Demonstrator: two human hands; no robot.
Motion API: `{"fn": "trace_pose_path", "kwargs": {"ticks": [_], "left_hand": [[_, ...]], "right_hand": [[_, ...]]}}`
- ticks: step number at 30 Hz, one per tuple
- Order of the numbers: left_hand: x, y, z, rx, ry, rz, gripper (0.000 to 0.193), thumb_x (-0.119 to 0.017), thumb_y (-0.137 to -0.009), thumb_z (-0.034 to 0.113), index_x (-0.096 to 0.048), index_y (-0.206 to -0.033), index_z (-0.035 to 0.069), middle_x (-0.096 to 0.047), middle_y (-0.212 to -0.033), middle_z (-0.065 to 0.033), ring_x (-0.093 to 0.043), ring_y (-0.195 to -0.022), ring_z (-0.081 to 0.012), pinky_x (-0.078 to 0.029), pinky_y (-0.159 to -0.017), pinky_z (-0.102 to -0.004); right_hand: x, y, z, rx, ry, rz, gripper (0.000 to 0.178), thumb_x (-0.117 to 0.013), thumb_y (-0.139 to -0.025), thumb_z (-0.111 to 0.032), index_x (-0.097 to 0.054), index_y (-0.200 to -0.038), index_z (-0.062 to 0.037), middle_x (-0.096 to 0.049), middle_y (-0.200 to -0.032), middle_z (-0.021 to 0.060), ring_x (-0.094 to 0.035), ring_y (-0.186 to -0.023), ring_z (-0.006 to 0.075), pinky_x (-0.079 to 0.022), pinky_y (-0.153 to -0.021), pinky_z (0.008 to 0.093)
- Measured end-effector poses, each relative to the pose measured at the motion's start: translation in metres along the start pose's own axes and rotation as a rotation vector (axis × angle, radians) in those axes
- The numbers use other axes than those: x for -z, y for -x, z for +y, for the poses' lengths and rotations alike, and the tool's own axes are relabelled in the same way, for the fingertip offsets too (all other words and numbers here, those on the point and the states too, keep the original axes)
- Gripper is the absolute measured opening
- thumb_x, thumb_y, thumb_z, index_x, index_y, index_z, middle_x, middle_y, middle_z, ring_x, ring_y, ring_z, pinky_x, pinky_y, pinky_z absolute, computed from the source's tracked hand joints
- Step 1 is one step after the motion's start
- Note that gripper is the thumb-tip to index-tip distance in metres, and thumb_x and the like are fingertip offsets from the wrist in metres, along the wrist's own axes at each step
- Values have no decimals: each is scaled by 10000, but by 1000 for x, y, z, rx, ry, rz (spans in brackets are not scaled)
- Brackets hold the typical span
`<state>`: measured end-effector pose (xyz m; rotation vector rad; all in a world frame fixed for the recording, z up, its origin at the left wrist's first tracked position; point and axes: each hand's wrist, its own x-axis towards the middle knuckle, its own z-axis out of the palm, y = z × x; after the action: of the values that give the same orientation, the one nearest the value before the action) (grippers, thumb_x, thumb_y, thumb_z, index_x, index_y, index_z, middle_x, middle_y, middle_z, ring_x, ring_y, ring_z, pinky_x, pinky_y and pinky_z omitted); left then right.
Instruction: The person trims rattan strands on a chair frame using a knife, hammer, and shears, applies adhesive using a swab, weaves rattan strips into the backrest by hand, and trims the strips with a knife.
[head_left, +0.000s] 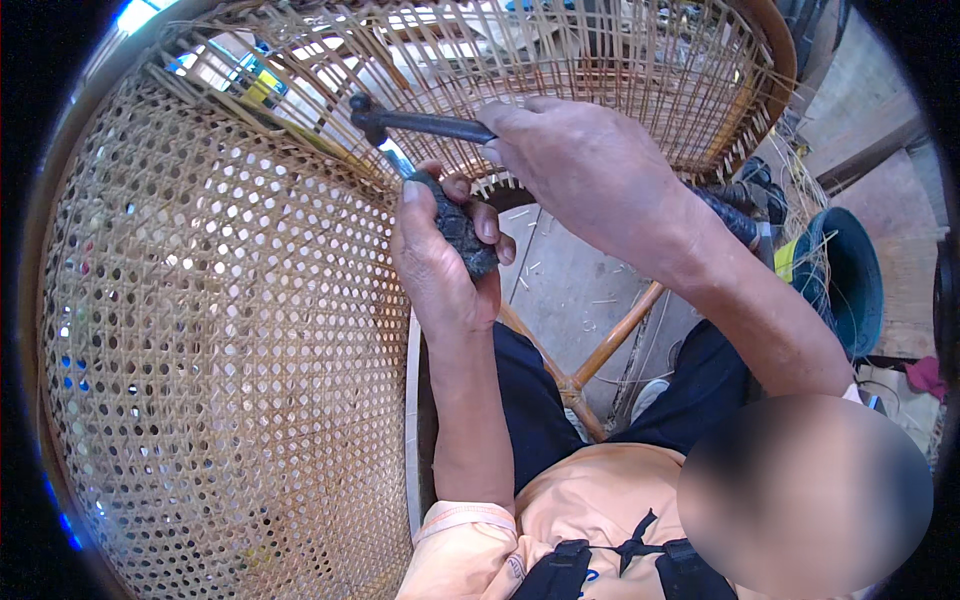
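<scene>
left hand [440, 262]: clamped on a dark-handled blade [455, 225], tip at the chair's cane rim [385, 185]
right hand [590, 175]: clamped on a hammer [415, 122], just above the blade

One head-worn fisheye camera looks steeply down, close over the hands and woven cane panel [220, 330].

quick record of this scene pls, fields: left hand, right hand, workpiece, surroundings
left hand: left hand gripping a dark-handled tool, blade tip at the cane
right hand: right hand holding a small dark hammer above that tool
workpiece: woven cane chair panel with rattan rim
surroundings: wooden floor, dark blue tub at right
</scene>
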<state>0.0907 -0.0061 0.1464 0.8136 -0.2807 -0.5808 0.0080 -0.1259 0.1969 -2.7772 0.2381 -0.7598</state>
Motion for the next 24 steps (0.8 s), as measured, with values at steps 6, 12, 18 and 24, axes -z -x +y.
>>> {"fn": "trace_pose_path", "kwargs": {"ticks": [6, 12, 18, 24], "left_hand": [[1, 1, 2, 1, 38, 18, 264, -451, -959, 286, -467, -1083, 53, -518, -800, -27, -505, -515, -140, -427, -368, -299], [-2, 22, -17, 98, -95, -123, 247, -507, -948, 187, -483, -1155, 54, -523, -831, -30, -528, -508, -117, -428, -367, -255], [-16, 33, -47, 270, -28, -298, 295, -527, -947, 203, -508, -1206, 62, -537, -824, -34, -541, -517, -105, -432, -383, -231], [-39, 18, -44, 252, -161, -380, 309, -459, -971, 294, -520, -1116, 29, -571, -799, -50, -563, -540, -132, -460, -427, -263]], "right_hand": [[7, 4, 1, -8, 26, -13, 167, -522, -853, -84, -575, -982, 8, -637, -860, 186, -654, -830, 347, -533, -700, 432], [30, 48, 22, -251, -53, 30, 163, -523, -901, -155, -568, -974, -16, -612, -842, 215, -617, -789, 392, -487, -676, 465], [42, 125, 33, -445, -41, 67, 197, -550, -900, -175, -584, -1021, -23, -606, -850, 188, -603, -829, 366, -475, -706, 432], [66, 140, 33, -428, 25, 160, 231, -564, -892, -177, -589, -1065, -27, -610, -840, 193, -610, -794, 357, -473, -677, 422]]}}
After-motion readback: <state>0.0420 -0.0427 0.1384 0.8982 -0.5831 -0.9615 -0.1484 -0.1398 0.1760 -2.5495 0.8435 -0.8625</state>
